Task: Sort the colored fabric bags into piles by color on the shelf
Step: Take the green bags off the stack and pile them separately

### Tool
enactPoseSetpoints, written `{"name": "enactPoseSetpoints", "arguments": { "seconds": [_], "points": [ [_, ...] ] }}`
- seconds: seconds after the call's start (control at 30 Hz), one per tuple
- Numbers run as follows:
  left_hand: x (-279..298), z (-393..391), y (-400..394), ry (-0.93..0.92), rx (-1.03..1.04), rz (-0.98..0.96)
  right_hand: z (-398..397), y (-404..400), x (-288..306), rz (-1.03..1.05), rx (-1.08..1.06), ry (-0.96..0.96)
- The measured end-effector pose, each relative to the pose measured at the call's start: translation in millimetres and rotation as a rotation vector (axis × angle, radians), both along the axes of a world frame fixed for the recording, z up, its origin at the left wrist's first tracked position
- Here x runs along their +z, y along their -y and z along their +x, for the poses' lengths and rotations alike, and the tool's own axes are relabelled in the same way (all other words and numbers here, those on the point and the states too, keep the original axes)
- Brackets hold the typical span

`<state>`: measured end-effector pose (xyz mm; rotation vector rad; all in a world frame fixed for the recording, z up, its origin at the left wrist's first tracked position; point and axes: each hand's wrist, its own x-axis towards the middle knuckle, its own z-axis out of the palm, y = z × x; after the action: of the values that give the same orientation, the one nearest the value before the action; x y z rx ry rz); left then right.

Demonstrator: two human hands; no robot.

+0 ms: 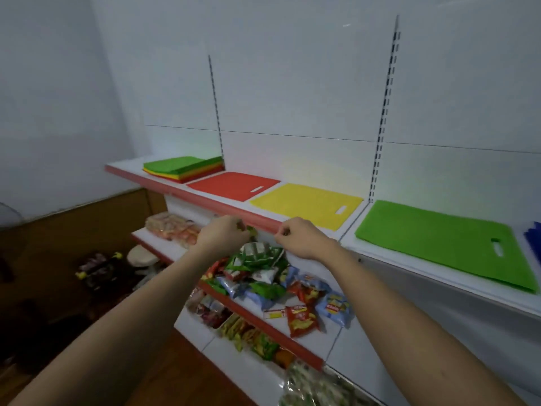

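Note:
On the top shelf (pixel 164 184), a mixed stack of fabric bags (pixel 181 168) lies at the far left, with a green bag on top and yellow and red edges below. To its right lie a single red bag (pixel 231 184), a yellow bag (pixel 304 203) and a green bag (pixel 439 238), flat and side by side. A blue bag (pixel 535 238) shows at the right edge. My left hand (pixel 225 234) and my right hand (pixel 297 237) hover just in front of the shelf's red edge, below the red and yellow bags. Both have curled fingers, and I see nothing in them.
Lower shelves hold several snack packets (pixel 281 285), more packets in bins (pixel 248 335) and a wrapped bundle (pixel 172 230). Two slotted metal uprights (pixel 383 118) run up the white back wall. A dark floor with scattered objects (pixel 96 268) lies to the left.

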<state>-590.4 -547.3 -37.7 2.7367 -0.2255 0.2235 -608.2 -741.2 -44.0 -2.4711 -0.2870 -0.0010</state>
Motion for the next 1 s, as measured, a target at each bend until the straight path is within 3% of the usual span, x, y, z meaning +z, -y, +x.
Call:
{"name": "enactPoseSetpoints", "arguments": {
  "seconds": [0.23,0.47,0.6,1.0],
  "points": [
    [0,-5,-125,0.022,0.18,0.005,18,-125,20,-0.072,0.15,0.053],
    [-9,19,-242,-0.061,0.204,-0.007,59,-250,19,-0.099,0.205,0.062],
    [-22,30,-319,-0.02,0.27,-0.037,85,-327,13,-0.115,0.24,0.083],
    [-26,127,-437,-0.011,0.346,-0.005,193,-435,-6,-0.108,0.243,0.085]
  ]
}}
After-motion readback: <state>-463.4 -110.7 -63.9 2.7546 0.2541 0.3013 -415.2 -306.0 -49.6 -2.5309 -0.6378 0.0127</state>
